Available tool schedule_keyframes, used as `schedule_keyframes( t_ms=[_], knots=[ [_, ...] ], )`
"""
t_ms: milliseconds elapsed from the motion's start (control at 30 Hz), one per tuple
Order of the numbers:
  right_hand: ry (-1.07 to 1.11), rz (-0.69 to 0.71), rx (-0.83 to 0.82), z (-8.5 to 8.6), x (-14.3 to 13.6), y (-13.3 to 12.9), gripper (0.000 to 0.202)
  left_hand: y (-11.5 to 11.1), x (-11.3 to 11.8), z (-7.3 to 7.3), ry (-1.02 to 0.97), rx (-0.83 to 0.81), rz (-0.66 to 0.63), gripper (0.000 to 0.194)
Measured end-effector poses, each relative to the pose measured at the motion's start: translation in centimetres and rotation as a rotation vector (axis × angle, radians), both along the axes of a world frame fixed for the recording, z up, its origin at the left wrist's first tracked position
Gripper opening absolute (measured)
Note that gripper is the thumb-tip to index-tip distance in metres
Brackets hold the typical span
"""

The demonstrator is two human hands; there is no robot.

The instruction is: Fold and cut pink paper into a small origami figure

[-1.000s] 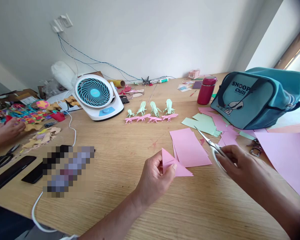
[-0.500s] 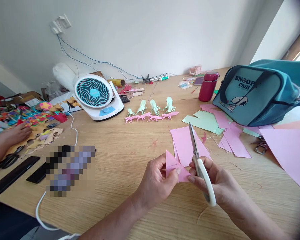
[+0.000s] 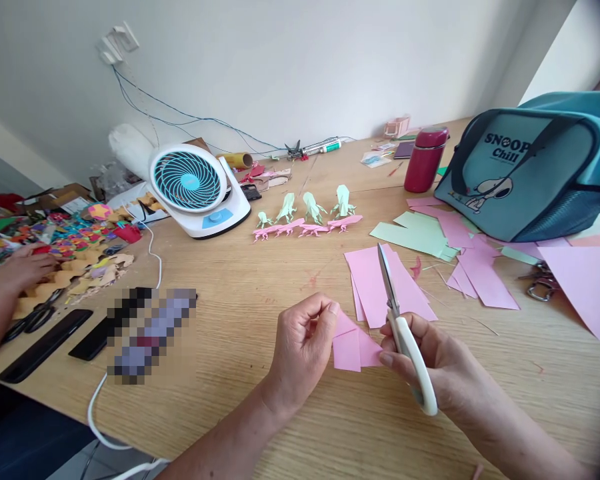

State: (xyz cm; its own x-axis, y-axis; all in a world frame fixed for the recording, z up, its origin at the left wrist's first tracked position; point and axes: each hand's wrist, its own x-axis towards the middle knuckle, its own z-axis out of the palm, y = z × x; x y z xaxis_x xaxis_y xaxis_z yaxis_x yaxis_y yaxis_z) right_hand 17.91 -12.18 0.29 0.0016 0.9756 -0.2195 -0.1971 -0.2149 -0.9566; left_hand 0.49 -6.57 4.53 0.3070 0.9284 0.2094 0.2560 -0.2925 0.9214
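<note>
My left hand [image 3: 303, 347] pinches the upper left corner of a small folded piece of pink paper [image 3: 349, 347] between thumb and fingers. Crease lines and overlapping flaps show on the paper. White-handled scissors [image 3: 414, 363] rest in my right hand [image 3: 437, 360], blades together and pointing up and away. The thumb and fingertips of that same hand also pinch the paper's right corner. Just beyond lie loose pink sheets [image 3: 375, 280]. Further back stand a row of green folded paper figures [image 3: 312, 208] and a row of pink folded ones [image 3: 314, 230].
A white fan [image 3: 197, 190] stands back left, a red flask [image 3: 427, 160] and a blue bag [image 3: 520, 173] back right. Green paper scraps [image 3: 413, 235] lie before the bag. At far left another person's hand [image 3: 25, 270] touches colourful pieces, near black scissors [image 3: 35, 317].
My left hand has shifted from the paper's lower middle up to its upper left corner, uncovering more folded flaps. My right hand still holds the scissors and the right corner. The view has shifted slightly.
</note>
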Motion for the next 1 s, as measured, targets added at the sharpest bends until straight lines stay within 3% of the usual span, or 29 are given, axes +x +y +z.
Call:
schedule_keyframes(
  t_ms=[133, 333, 433, 567, 733, 1000],
  knots=[
    [-0.051, -0.038, 0.018, 0.3, -0.1, 0.0, 0.045, 0.0, -0.1, 0.3, -0.026, -0.047, -0.005, 0.041],
    [-0.088, -0.149, 0.040, 0.4, 0.2, 0.0, 0.045, 0.0, 0.6, -0.2, -0.164, -0.392, -0.233, 0.026],
    [-0.056, -0.222, 0.076, 0.7, 0.2, 0.0, 0.046, -0.3, 0.9, -1.1, -0.190, -0.486, -0.250, 0.026],
    [-0.050, -0.233, 0.076, 0.9, 0.0, 0.0, 0.048, -0.6, 1.1, -2.0, -0.211, -0.479, -0.219, 0.024],
    [-0.090, -0.116, 0.040, 1.4, -0.2, -0.1, 0.048, -0.3, 0.9, -1.3, -0.256, -0.407, -0.135, 0.016],
    [-0.177, 0.247, -0.020, 2.6, -0.4, -1.3, 0.052, 0.7, -0.2, 0.2, -0.410, -0.375, -0.034, 0.009]
  ],
)
